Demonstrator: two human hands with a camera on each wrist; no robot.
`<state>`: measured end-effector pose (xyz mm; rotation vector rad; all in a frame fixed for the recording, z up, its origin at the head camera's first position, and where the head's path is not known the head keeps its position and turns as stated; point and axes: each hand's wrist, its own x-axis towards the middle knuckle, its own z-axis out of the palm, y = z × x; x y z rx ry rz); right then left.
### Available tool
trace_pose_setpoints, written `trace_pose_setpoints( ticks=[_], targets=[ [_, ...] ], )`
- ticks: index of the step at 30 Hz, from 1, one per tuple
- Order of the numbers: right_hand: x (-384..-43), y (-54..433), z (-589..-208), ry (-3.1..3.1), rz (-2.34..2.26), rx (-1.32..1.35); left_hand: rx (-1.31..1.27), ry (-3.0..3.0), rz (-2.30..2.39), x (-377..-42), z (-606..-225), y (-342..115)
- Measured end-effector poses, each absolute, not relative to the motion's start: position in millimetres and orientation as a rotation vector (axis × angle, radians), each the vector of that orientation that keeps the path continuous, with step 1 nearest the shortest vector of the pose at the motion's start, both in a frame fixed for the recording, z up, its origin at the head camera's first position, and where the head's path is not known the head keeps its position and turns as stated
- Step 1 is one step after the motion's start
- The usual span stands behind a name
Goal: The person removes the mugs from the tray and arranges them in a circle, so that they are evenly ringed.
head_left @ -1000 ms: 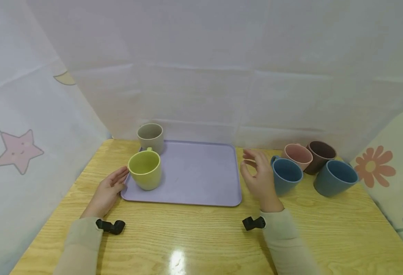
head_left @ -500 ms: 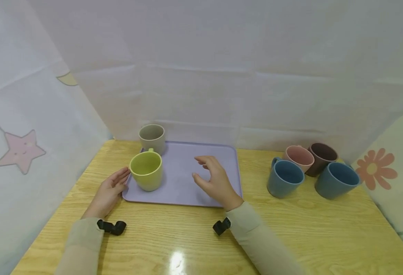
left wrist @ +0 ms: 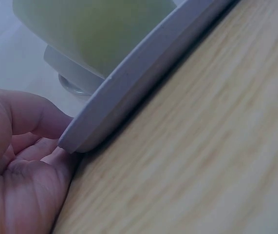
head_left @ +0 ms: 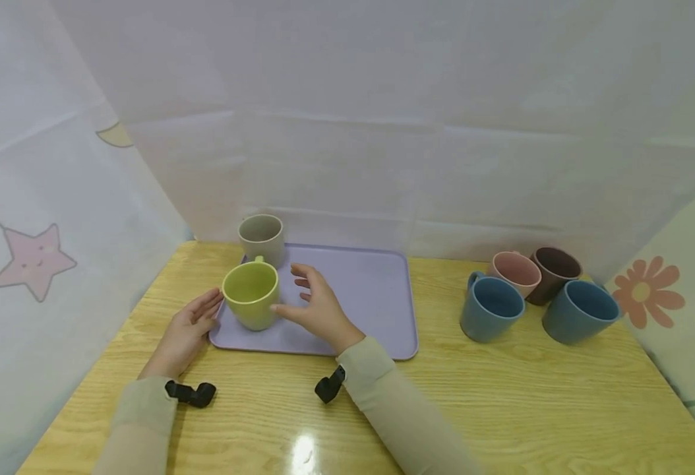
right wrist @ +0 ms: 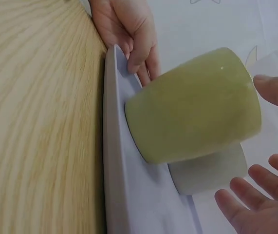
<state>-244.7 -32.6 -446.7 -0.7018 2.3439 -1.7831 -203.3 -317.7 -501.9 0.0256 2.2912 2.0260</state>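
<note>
A yellow-green mug (head_left: 250,297) stands upright on the left part of a lilac tray (head_left: 347,297), its handle pointing away. My right hand (head_left: 318,310) is spread beside the mug's right side, thumb near it and fingers apart; whether the thumb touches is unclear. In the right wrist view, a gap shows between the fingers (right wrist: 255,195) and the mug. At the tray's near left corner, my left hand (head_left: 184,330) holds the rim, thumb over the lip (left wrist: 80,136) and fingers along the outer side. A grey mug (head_left: 262,241) stands behind the yellow-green one.
To the right on the wooden table (head_left: 502,402) stand two blue mugs, one nearer the tray (head_left: 490,313) and one farther right (head_left: 579,316). A pink mug (head_left: 516,272) and a dark brown mug (head_left: 552,277) are behind them. White cloth (head_left: 347,132) hangs at the back.
My right hand has moved left from beside the nearer blue mug, across the tray, to the yellow-green mug. The left hand and the mugs have stayed in place.
</note>
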Motion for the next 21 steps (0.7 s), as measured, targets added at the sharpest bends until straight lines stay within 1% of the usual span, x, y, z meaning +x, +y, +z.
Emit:
trace_pose_setpoints(
  ticks=[13,21],
  targets=[
    [-246.5,-72.9,-444.0,2.260,-1.852,-0.634,0.059,2.292,2.053,-202.6,-500.6,-315.9],
    [-249.4,-83.4,-444.7,2.287,-1.832,-0.589,0.057,2.279,2.071,-201.4,-500.1,-315.3]
  ],
)
